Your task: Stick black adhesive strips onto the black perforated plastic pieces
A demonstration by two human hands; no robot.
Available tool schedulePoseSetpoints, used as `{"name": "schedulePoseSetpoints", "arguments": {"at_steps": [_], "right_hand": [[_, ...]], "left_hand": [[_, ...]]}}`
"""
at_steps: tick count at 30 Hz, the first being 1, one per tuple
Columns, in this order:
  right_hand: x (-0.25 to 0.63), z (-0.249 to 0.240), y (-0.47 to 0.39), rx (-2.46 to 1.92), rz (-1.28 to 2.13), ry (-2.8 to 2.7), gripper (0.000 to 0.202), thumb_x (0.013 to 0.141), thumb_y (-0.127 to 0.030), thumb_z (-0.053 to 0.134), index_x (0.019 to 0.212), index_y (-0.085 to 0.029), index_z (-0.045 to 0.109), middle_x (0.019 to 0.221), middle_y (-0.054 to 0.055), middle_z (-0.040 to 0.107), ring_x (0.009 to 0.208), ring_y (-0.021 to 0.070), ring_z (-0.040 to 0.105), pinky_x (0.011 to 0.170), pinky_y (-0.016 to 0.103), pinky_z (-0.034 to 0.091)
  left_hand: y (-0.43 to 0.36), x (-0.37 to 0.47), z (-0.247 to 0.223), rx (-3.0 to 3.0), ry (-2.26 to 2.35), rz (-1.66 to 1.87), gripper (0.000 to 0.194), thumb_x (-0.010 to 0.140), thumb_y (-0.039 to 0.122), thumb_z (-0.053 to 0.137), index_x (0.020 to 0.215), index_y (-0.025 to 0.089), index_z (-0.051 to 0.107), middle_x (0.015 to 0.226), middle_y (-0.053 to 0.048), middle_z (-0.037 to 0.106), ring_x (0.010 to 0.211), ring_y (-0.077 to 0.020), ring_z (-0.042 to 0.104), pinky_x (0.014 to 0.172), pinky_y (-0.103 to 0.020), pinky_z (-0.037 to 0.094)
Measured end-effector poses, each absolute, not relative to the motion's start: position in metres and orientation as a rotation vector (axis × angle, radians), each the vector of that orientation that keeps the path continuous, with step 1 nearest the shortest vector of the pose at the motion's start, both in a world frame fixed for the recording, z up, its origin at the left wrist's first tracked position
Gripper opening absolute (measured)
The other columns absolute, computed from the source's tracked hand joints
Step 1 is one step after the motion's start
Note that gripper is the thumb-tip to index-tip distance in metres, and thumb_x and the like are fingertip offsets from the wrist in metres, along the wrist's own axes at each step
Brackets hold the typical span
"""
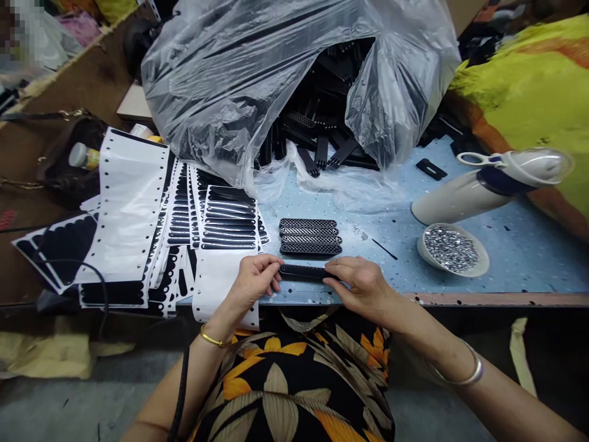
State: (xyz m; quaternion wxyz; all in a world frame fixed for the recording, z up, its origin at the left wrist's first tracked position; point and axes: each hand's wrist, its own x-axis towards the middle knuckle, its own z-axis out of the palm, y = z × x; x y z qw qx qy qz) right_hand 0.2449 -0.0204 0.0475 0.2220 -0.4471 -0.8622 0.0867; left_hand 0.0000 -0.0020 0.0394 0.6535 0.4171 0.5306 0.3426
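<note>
A long black strip-shaped part [302,272] lies crosswise near the table's front edge, between my two hands. My left hand [258,277] pinches its left end with thumb and fingers. The right end is held between the thumb and fingers of my right hand [356,281]. Just behind it, several black parts with a mesh pattern [310,236] sit side by side in a neat stack. To the left of my left hand are white sheets of black strip stickers [230,221], one hanging over the table's front edge.
A big plastic bag [216,80] of black parts fills the back. On the right are a bowl of small metal pieces [451,248], a leaning white bottle [453,199] and a small black part [431,169]. A thin black stick [384,249] lies on the blue table [529,264].
</note>
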Motion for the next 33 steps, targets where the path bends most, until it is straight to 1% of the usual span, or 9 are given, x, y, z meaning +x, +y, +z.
{"name": "schedulePoseSetpoints", "arguments": {"at_steps": [8,25,33], "right_hand": [[0.2453,0.0467,-0.0199,-1.251,0.215,-2.418,0.012,0.086,-0.017,0.06,0.081,-0.019,0.071,0.085,0.008,0.076,0.074,0.0216,0.071,0.068,0.032,0.054],[0.2442,0.0515,-0.0181,-1.256,0.249,-2.44,0.013,0.087,-0.016,0.06,0.08,-0.016,0.071,0.082,0.009,0.075,0.07,0.0202,0.069,0.061,0.029,0.047],[0.2445,0.0494,-0.018,-1.239,0.3,-2.386,0.012,0.086,-0.016,0.061,0.08,-0.017,0.071,0.082,0.009,0.075,0.069,0.0206,0.07,0.063,0.03,0.053]], "left_hand": [[-0.0002,0.0045,0.0417,0.919,1.251,0.778,0.02,0.075,0.03,0.07,0.079,0.011,0.069,0.05,0.001,0.061,0.037,-0.01,0.058,0.031,-0.015,0.039],[-0.0017,0.0046,0.0437,0.909,1.243,0.808,0.025,0.069,0.035,0.071,0.077,0.01,0.07,0.05,0.001,0.061,0.038,-0.0097,0.057,0.032,-0.015,0.038],[-0.0023,0.0054,0.0397,0.905,1.272,0.799,0.023,0.063,0.028,0.075,0.079,0.011,0.071,0.05,0.001,0.061,0.038,-0.0102,0.057,0.031,-0.015,0.038]]}}
